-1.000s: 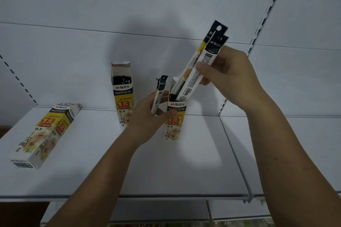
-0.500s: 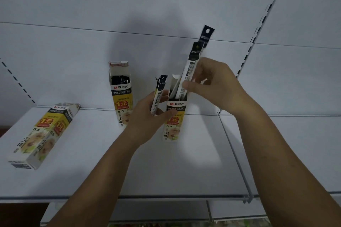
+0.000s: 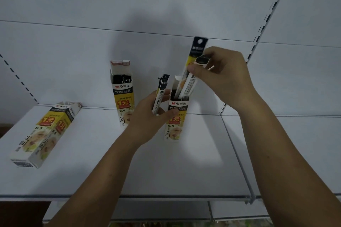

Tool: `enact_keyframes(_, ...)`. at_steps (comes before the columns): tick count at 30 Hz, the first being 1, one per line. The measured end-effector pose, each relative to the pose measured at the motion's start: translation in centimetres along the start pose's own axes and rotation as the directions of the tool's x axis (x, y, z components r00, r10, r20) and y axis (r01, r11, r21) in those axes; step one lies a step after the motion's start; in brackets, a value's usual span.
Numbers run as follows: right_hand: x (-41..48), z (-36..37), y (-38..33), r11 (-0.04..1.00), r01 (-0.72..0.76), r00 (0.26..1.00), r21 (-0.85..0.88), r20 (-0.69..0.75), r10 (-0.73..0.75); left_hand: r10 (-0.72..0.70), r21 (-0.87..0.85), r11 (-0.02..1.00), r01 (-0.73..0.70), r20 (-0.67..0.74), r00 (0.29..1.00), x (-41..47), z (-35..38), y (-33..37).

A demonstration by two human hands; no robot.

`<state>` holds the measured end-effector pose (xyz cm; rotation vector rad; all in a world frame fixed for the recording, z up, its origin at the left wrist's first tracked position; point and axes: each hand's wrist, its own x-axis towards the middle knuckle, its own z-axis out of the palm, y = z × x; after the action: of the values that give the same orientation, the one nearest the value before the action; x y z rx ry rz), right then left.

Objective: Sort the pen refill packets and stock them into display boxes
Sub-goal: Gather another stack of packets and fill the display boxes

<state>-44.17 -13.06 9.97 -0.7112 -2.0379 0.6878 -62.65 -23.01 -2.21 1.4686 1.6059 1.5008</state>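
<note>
An upright yellow-and-white display box point(image 3: 175, 121) stands open-topped on the white shelf point(image 3: 193, 162). My left hand point(image 3: 147, 121) steadies the box with its thumb on the front and holds one refill packet point(image 3: 160, 94) upright beside it. My right hand point(image 3: 221, 77) pinches two long refill packets point(image 3: 191, 72) whose lower ends sit inside the box's mouth; one black-topped end sticks up above my fingers, the other bends under them.
A second open display box point(image 3: 122, 96) with black packets inside stands against the back wall to the left. A third box point(image 3: 44, 132) lies on its side at the shelf's left end. A slotted upright point(image 3: 265, 24) runs up the wall on the right.
My right hand has pushed its two packets down into the box's mouth and turned them more upright. My left hand and its packet have stayed in place.
</note>
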Motion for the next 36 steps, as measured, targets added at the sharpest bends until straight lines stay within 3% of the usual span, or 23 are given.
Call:
enact_keyframes(4, -0.2, 0.5, -0.4, 0.999, 0.021, 0.993, -0.045, 0.119, -0.016, 0.006, -0.007, 1.0, -0.006, 0.003, 1.0, 0.1, 0.0, 0.1)
enact_keyframes(10, 0.2, -0.3, -0.4, 0.996, 0.01, 1.0, 0.094, 0.024, -0.013, 0.001, -0.007, 1.0, -0.001, 0.01, 1.0, 0.0, -0.1, -0.1)
enact_keyframes(13, 0.3, 0.0, -0.2, 0.993, 0.021, 0.998, 0.116, 0.06, -0.028, 0.002, -0.004, 1.0, -0.002, 0.008, 1.0, -0.1, 0.0, 0.0)
enact_keyframes(15, 0.2, 0.5, 0.1, 0.997, 0.001, 0.991, 0.073, 0.136, -0.011, 0.003, 0.001, 1.0, -0.003, 0.005, 1.0, 0.0, 0.0, 0.0)
enact_keyframes(20, -0.2, 1.4, 1.6, 0.973, 0.0, 0.944, -0.232, 0.321, 0.076, 0.011, 0.012, 1.0, -0.011, 0.004, 1.0, 0.1, 0.0, 0.0)
enact_keyframes(22, -0.4, 1.5, 1.7, 0.973, 0.0, 0.936, -0.229, 0.342, 0.081, 0.011, 0.001, 1.0, -0.011, 0.003, 1.0, 0.1, 0.0, 0.0)
enact_keyframes(28, -0.3, 0.3, 0.6, 0.997, 0.02, 0.986, -0.079, 0.168, -0.006, 0.004, -0.006, 1.0, -0.004, 0.001, 1.0, 0.0, 0.0, 0.0)
enact_keyframes(33, -0.8, 1.7, 1.6, 0.959, 0.041, 0.943, -0.279, 0.329, 0.056, 0.013, 0.013, 1.0, -0.013, 0.003, 1.0, 0.0, 0.0, 0.2)
enact_keyframes(36, -1.3, 2.0, 2.1, 0.961, 0.021, 0.933, -0.275, 0.352, 0.081, 0.012, 0.015, 1.0, -0.012, 0.009, 1.0, 0.1, 0.0, 0.1)
